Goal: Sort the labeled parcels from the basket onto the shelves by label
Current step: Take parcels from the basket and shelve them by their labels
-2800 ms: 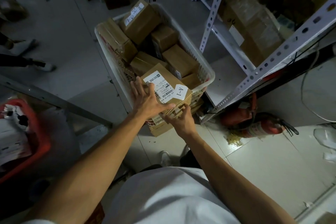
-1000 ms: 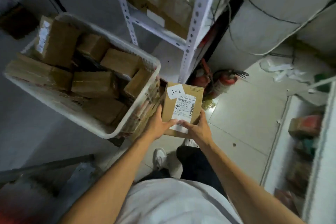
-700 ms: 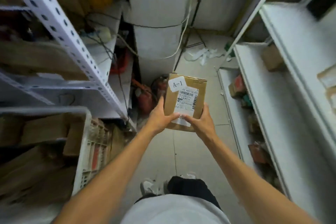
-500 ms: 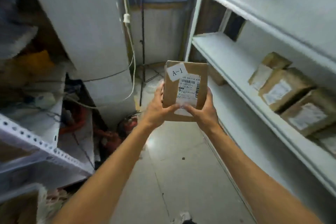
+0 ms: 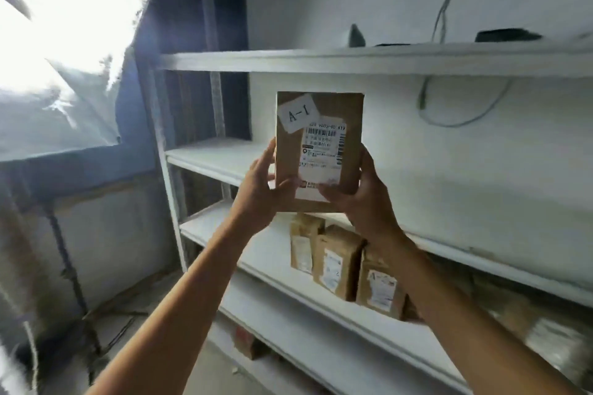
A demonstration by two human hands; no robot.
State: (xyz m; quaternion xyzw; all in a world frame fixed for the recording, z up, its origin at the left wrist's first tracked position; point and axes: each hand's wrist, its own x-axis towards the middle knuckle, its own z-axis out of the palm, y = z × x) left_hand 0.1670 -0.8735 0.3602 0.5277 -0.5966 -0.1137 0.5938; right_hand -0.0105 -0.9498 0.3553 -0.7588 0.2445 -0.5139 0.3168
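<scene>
A brown cardboard parcel [image 5: 346,112] with a white "A-1" sticker and a barcode label is held upright in front of a white shelf unit [image 5: 321,58]. My left hand [image 5: 256,192] grips its lower left edge. My right hand [image 5: 362,199] grips its lower right edge, thumb on the label. The parcel is level with the bare middle shelf [image 5: 218,157]. The basket is out of view.
Three brown labelled parcels [image 5: 337,260] stand side by side on the shelf below; the rightmost shows an "A-" sticker. Cables [image 5: 449,42] hang down the wall behind the top shelf. A bright softbox light [image 5: 64,58] on a stand is at the left.
I lifted the A-1 parcel out of the basket, turned right to the white shelves and raised it from waist height to the middle shelf's level. Both hands kept their grip.
</scene>
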